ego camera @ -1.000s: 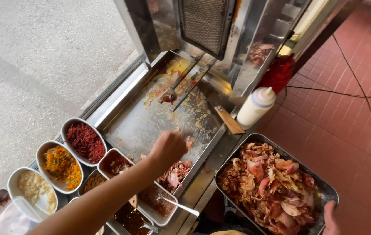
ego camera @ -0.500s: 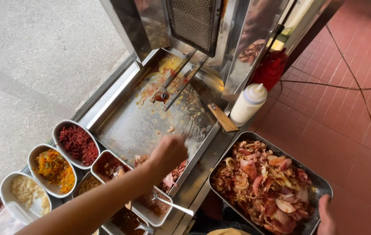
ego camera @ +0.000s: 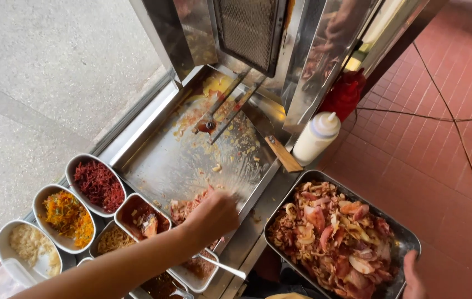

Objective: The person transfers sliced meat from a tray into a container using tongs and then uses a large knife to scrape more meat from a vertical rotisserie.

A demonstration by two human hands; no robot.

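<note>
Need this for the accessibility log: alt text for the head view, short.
Seen from above, the person's left hand reaches over chopped meat at the near edge of a greasy steel griddle, while the right hand grips the corner of a metal tray heaped with sliced meat. Small dishes of toppings sit on the left; a white squeeze bottle stands behind the tray.

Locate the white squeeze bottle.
Head view, right of centre: the white squeeze bottle stands at the griddle's right edge, beside the wooden handle, above the meat tray.
</note>
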